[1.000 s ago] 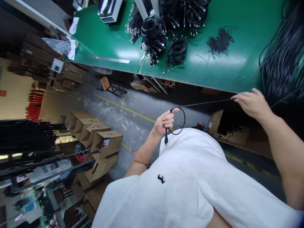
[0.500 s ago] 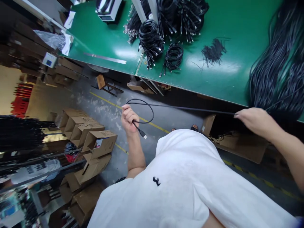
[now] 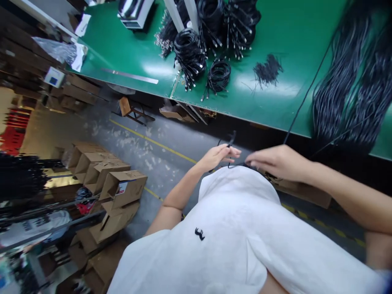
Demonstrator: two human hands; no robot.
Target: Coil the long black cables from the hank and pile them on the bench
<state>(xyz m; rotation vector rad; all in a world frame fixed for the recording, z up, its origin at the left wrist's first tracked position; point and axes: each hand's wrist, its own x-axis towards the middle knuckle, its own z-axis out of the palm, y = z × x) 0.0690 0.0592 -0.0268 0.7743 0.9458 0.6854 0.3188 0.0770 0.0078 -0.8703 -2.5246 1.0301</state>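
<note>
Now the left hand [image 3: 218, 157] has come close to the right hand [image 3: 277, 162], both pinching the black cable [image 3: 301, 107] so a small loop stays between them.

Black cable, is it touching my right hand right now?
Touching. The head view shows the black cable running down across the green table straight into the right hand, whose fingers pinch it.
</note>
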